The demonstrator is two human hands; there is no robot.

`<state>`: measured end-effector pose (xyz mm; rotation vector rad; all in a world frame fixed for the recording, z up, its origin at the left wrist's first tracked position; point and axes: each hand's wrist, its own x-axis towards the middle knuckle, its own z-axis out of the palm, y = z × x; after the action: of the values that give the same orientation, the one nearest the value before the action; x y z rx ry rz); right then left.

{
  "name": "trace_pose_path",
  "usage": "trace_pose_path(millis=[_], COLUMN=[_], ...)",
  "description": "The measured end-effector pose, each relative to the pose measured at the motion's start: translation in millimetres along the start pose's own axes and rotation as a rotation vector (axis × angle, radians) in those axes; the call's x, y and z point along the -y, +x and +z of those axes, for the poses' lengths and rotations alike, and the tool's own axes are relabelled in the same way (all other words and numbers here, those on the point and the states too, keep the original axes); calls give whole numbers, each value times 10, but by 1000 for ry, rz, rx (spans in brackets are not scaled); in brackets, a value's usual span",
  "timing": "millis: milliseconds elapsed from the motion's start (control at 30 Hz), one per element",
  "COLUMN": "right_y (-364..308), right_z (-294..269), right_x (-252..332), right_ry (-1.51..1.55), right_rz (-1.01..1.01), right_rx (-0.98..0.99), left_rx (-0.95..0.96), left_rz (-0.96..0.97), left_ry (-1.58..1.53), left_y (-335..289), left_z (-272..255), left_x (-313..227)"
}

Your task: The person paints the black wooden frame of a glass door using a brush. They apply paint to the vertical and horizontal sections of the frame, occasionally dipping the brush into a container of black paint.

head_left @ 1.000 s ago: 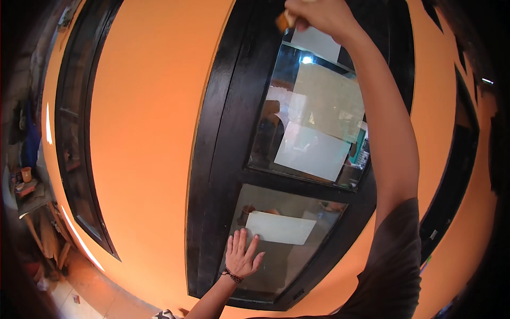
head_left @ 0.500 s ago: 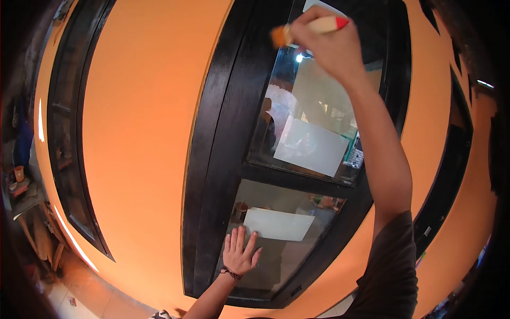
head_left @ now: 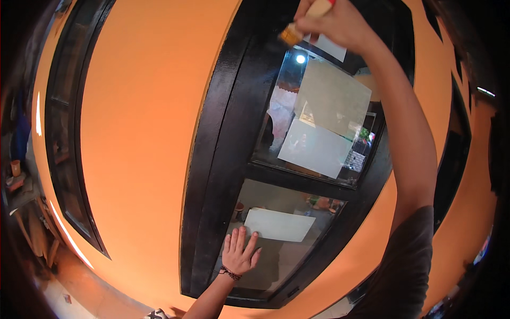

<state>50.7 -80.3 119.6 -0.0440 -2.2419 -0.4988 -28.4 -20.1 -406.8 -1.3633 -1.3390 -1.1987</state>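
Note:
My right hand (head_left: 342, 24) is raised high and closed round a paintbrush (head_left: 290, 35) with a pale handle, red at its end, and orange-brown bristles. The bristles hang over the black window frame (head_left: 220, 133), by the upper glass pane's left edge; whether they touch it I cannot tell. Below, my left hand (head_left: 240, 257) lies flat with fingers spread against the lower glass pane (head_left: 289, 252). Its fingertips reach the lower edge of a white sheet (head_left: 279, 224) on that pane. Another white sheet (head_left: 313, 148) is on the upper pane, and one more (head_left: 336, 51) shows partly under my right hand.
An orange wall (head_left: 143, 133) surrounds the frame. A second dark-framed window (head_left: 66, 138) stands at the left, and another dark frame (head_left: 451, 154) at the right. An orange cup (head_left: 16, 168) stands among clutter at the far left. A bright lamp (head_left: 300, 58) reflects in the glass.
My right hand has risen a little, and the brush bristles have shifted slightly right, uncovering more of the upper pane. My left hand stays on the lower pane.

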Motion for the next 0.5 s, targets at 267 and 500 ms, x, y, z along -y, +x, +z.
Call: trace_pose_path(millis=[267, 500], right_y=[-81, -758], right_z=[295, 618], right_x=[-58, 365], right_ry=[-473, 47], right_rz=[-420, -315], right_rx=[-287, 366], left_rx=[-3, -1], left_rz=[-3, -61], left_ry=[-17, 1], left_y=[-20, -26], left_z=[18, -24], left_x=[1, 5])
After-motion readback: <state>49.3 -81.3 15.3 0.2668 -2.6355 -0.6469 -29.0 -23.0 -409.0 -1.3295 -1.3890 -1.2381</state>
